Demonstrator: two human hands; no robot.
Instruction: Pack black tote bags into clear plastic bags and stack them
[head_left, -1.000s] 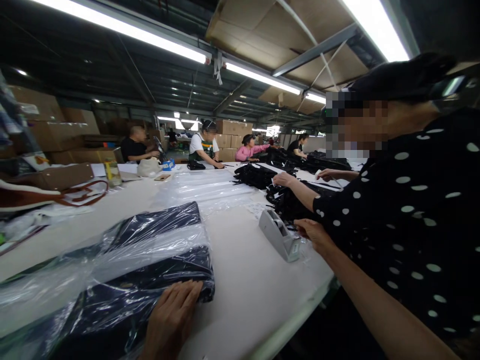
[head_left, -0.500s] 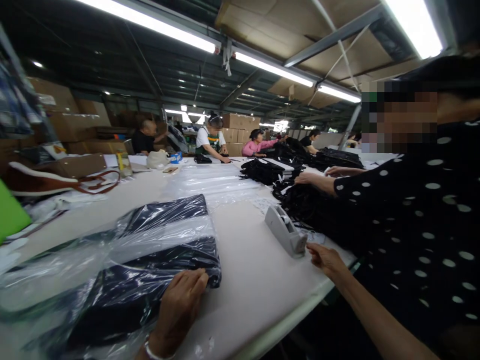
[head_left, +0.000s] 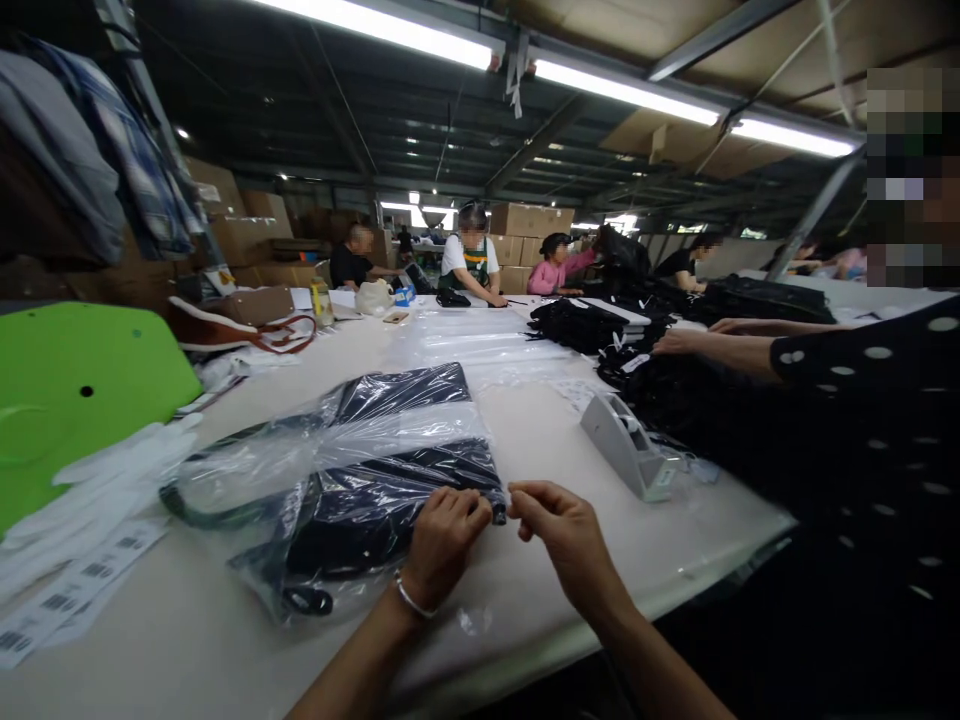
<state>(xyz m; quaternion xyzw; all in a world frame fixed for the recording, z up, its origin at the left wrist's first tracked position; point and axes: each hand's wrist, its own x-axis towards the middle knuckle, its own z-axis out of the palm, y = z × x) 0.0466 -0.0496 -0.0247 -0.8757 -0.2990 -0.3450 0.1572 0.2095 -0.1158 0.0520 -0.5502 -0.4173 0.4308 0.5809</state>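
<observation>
Left of the tape dispenser [head_left: 628, 450], the dark strapped item [head_left: 352, 530] already lies inside clear plastic [head_left: 394, 430], our left hand [head_left: 444, 540] curled at its corner, our right hand [head_left: 566, 535] pinched beside it, though what either grips, and whether the plastic is sealed, we cannot tell.

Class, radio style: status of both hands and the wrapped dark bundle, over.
Left hand on the bundle's near right corner. Right hand beside that corner, grip unclear. Wrapped bundle flat on table; tape dispenser to its right, not blocking.
</observation>
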